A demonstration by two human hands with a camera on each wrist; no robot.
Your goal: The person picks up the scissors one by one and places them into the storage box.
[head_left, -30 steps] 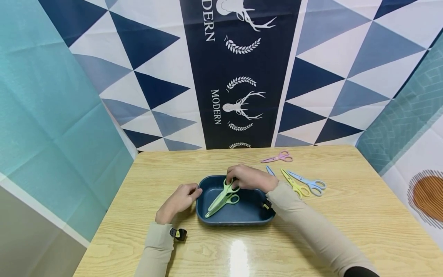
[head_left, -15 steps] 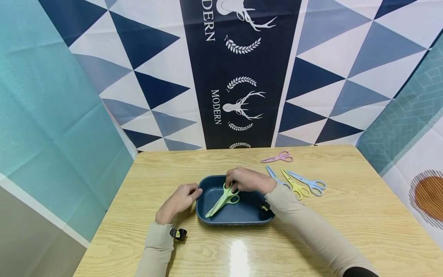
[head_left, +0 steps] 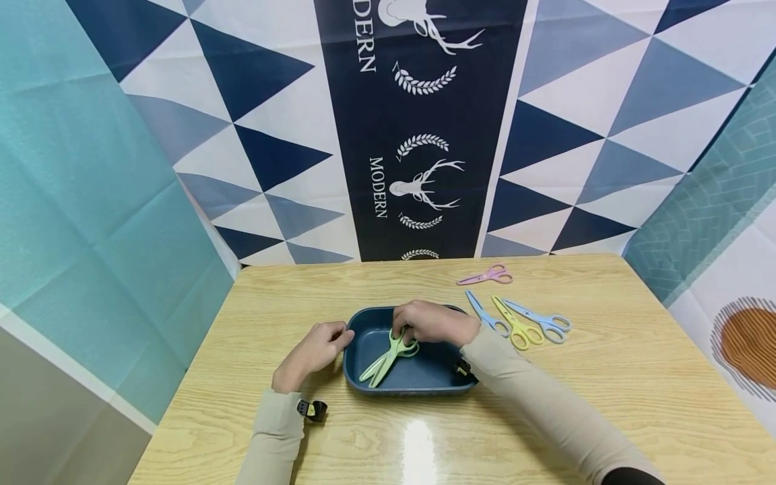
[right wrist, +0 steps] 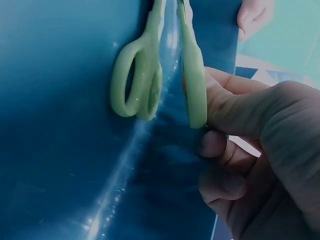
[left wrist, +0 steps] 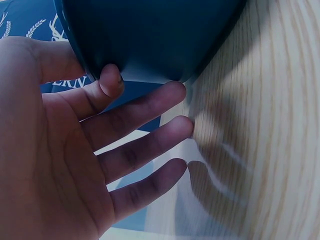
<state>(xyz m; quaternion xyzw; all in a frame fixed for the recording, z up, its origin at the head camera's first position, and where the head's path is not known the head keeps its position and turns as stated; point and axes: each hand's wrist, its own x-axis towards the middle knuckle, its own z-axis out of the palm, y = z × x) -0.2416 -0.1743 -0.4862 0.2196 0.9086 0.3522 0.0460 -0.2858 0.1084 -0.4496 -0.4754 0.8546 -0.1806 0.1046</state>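
Observation:
A dark blue plastic tray (head_left: 433,372) stands on the wooden table, with two pairs of light green scissors inside. My right hand (head_left: 432,322) reaches into it. In the right wrist view, thumb and fingers pinch one handle of a pair of green scissors (right wrist: 196,97). The other green scissors (right wrist: 146,46) lie just beside it, handle loops apart from my fingers. In the head view the blades of the two pairs spread in a narrow V. My left hand (head_left: 316,348) holds the tray's left end, thumb over the rim and index fingertip against the outer wall; its other fingers extend below.
Right of the tray lie blue scissors (head_left: 483,311), yellow scissors (head_left: 516,326) and a second blue pair (head_left: 541,319). Pink scissors (head_left: 488,275) lie near the table's back edge. A patterned cloth (head_left: 273,135) hangs behind the table (head_left: 291,289).
My right hand has lowered toward the tray floor with the green scissors. Their blade tips have swung nearer me, past the other pair's tips. My left hand stays still.

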